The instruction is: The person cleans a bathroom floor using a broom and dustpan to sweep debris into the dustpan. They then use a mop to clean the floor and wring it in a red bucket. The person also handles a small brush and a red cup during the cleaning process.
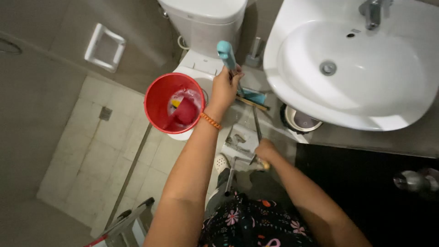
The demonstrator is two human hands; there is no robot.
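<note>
Forearms fill foreground; left hand [224, 87] clenched round teal-handled brush [227, 55], raised upright beside red bucket [173, 103] for dipping; right hand [265, 151] closed on low metal handle [257, 126], steadying it near sink [292, 91]

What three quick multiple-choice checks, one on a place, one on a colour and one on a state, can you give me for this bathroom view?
1. Where does the red bucket stand?
A. In the washbasin
B. On the closed toilet lid
C. On the black door

2. What colour is the top of the handle in the left hand?
A. Light blue
B. Yellow
C. Black

3. How is the right hand?
A. Open and empty
B. Flat on the washbasin
C. Closed on a thin metal rod

Answers:
1 B, the bucket stands over the white toilet.
2 A, the handle ends light blue.
3 C, the fingers wrap the rod.
</note>
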